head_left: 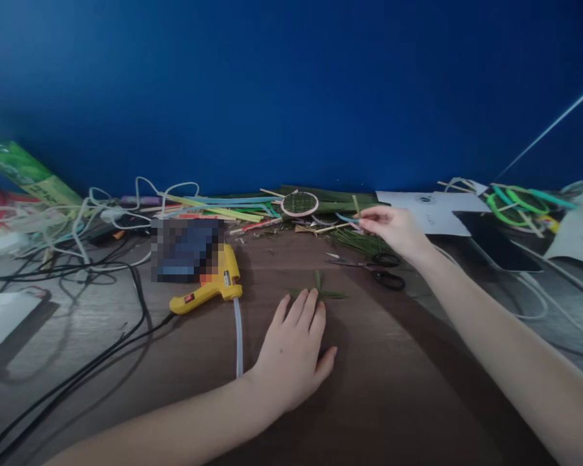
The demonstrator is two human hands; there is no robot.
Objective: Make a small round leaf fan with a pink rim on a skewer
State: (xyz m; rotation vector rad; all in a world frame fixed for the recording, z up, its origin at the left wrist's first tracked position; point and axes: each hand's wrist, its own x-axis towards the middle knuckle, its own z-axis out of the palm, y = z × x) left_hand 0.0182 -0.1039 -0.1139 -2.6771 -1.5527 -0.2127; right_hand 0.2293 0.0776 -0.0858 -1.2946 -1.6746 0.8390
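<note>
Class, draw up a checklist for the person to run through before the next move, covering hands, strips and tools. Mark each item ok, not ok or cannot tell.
1. Right hand has a grip on the green strip: ok, pinched at the fingertips.
2. Left hand is by the crossed green strips: ok, its fingertips are at them.
3. Scissors set well aside: arguably not ok; they lie near the crossed strips.
4. Glue stick in the glue gun: ok, it sticks out of the back.
5. Glue gun hot: cannot tell.
</note>
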